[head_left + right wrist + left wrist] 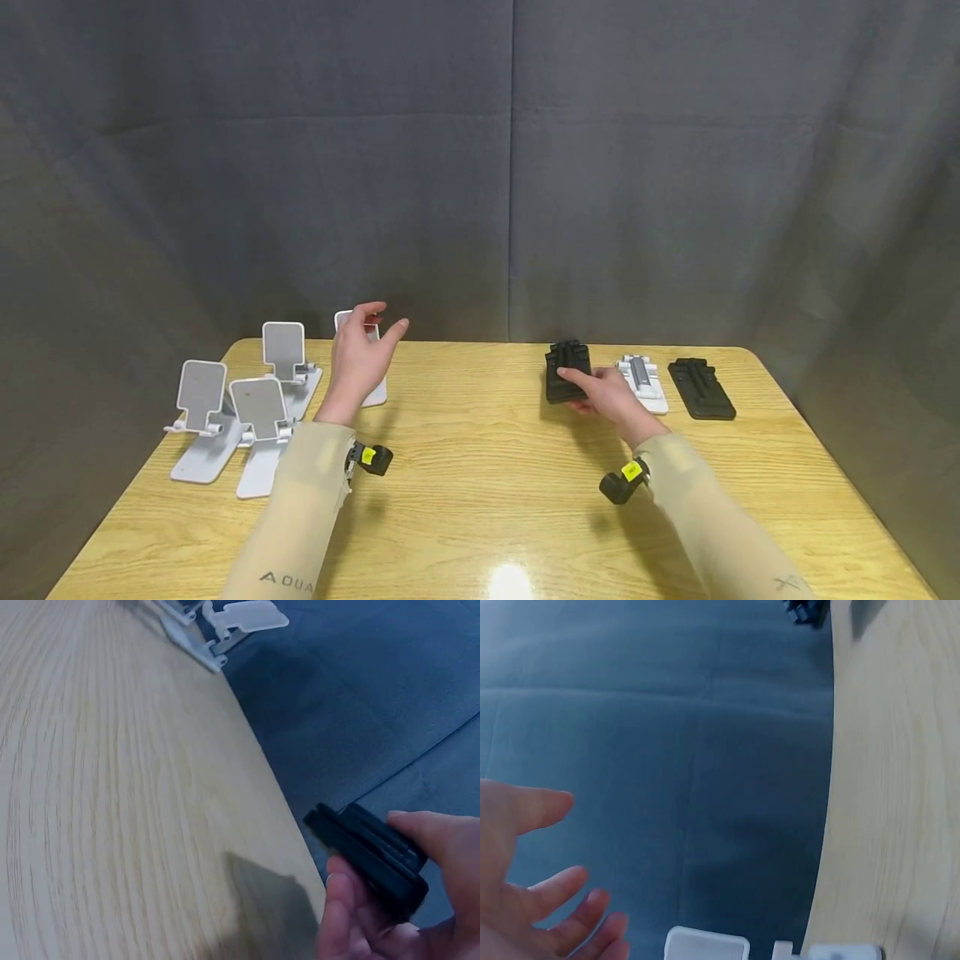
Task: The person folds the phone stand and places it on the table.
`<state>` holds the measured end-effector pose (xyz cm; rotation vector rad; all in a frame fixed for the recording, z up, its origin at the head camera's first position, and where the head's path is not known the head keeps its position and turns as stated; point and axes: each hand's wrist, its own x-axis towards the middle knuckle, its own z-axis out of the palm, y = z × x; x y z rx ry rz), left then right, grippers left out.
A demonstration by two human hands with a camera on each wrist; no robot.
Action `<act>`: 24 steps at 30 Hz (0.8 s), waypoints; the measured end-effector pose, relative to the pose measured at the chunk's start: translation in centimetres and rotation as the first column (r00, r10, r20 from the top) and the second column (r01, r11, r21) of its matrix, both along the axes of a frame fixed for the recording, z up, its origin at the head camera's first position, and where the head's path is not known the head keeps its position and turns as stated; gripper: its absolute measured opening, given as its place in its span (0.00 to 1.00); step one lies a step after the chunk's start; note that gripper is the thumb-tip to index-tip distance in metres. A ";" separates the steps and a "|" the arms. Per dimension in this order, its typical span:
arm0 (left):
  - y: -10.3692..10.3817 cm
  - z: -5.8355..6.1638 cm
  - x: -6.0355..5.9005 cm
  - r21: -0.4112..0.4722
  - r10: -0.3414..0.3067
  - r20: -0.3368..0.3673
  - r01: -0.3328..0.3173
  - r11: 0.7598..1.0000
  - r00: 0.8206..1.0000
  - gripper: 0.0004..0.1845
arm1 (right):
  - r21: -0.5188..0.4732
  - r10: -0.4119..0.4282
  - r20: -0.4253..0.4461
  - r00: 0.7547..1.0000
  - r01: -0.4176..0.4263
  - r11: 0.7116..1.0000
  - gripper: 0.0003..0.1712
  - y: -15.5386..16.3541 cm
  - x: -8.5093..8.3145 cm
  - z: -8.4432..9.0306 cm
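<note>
Centrally, the right hand (pixel 609 397) grips a folded black plastic phone stand (pixel 567 372), fingers curled round it, on the far part of the wooden table (pixel 480 492). Just beside it lie a folded white stand (pixel 642 383) and a second flat black stand (pixel 701 388). The left hand (pixel 360 354), fingers spread and holding nothing, hovers before an upright white stand (pixel 372 367); three more unfolded white stands (pixel 247 408) are left of it. Sleeve lettering reads "AQUA" (pixel 287 581), cut off.

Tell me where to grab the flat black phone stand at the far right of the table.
Grip the black stand across its two long edges, coming from above and the near side. It lies folded flat with its length running away from the person, apart from the white stand, so both edges look free.
</note>
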<state>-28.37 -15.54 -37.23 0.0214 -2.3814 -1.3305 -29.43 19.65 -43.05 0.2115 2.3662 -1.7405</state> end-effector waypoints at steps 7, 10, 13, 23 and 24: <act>-1.5 -0.8 -0.6 -0.004 0.120 0.068 -0.120 0.993 0.990 0.36 | 0.103 -0.019 0.035 0.999 0.015 0.995 0.29 0.3 -0.1 -1.0; -1.9 -1.2 -0.8 0.004 0.146 0.085 -0.147 0.989 0.986 0.39 | 0.126 -0.023 0.041 0.999 0.018 0.992 0.29 0.5 -0.1 -1.2; -2.3 -1.7 -1.2 0.008 0.172 0.093 -0.173 0.985 0.981 0.40 | 0.132 -0.026 0.042 0.999 0.020 0.991 0.30 0.7 -0.1 -1.2; -3.7 -3.3 -2.2 -0.045 0.191 0.167 -0.186 0.982 0.967 0.43 | 0.230 0.002 0.036 0.999 -0.010 0.973 0.23 1.3 -0.5 -1.4; -3.8 -3.6 -2.2 -0.056 0.189 0.179 -0.182 0.982 0.966 0.43 | 0.236 0.010 0.037 0.999 -0.018 0.971 0.24 1.4 -0.4 -1.5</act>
